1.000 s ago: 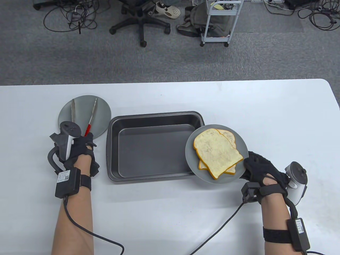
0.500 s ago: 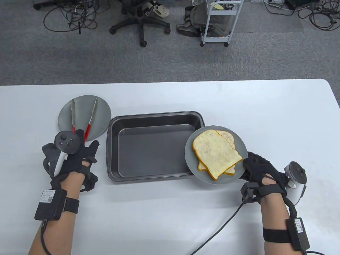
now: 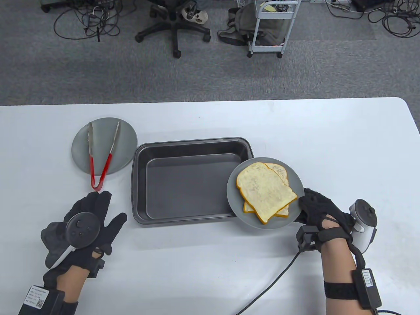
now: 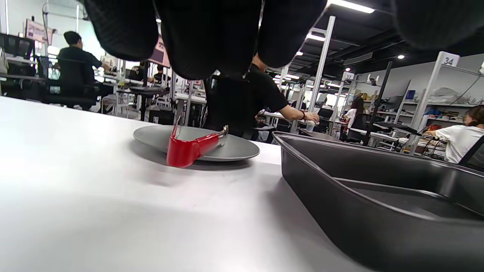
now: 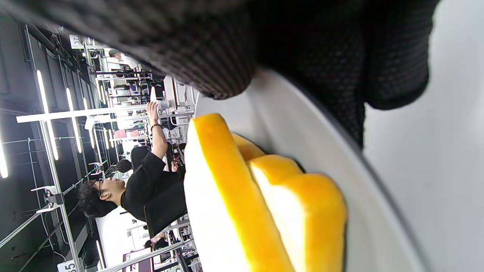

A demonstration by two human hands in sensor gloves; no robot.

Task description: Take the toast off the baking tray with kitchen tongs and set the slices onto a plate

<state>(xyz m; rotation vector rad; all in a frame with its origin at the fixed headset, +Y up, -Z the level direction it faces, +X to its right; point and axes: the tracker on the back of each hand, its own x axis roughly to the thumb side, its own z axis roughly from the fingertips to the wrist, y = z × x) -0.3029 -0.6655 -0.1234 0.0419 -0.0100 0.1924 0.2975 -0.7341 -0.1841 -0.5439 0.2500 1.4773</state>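
Two toast slices (image 3: 265,193) (image 5: 242,211) lie stacked on a grey plate (image 3: 237,200) (image 5: 355,166). My right hand (image 3: 315,206) grips that plate by its right rim, and the plate overlaps the right end of the dark baking tray (image 3: 190,180) (image 4: 378,196), which holds nothing. The red-handled kitchen tongs (image 3: 100,157) (image 4: 191,147) lie spread on a second grey plate (image 3: 128,144) (image 4: 234,149) at the left, their red hinge end sticking out over the table. My left hand (image 3: 93,213) hovers with straight fingers just below the tongs, holding nothing.
The white table (image 3: 344,147) runs right to a rounded corner. Beyond its far edge are grey carpet, an office chair (image 3: 174,26), a white cart (image 3: 272,26) and loose cables. People sit at desks in the wrist views' background.
My left hand let go of the tongs, now left on the left plate, and drew back toward me with fingers straightened. The right hand shifted the toast plate slightly left and toward me.
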